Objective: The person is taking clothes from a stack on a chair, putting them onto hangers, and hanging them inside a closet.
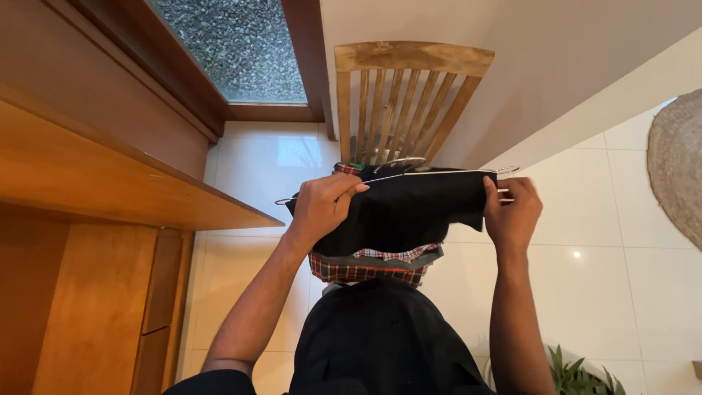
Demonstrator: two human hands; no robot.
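- Left grip [322,208] was closed on the black garment [409,212] at its left end.
- Right grip [512,212] was closed on the garment's right end and the wire hanger [439,172].
- The garment was held above a plaid cloth [365,269], before a wooden chair [409,95].

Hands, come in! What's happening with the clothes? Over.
Left hand and right hand grip a black garment on a wire hanger. Plaid cloth underneath. Wooden chair behind.

Both forearms are bare up to the elbow. A short dark sleeve [212,382] shows on the left arm, near the wooden cabinet [95,307].
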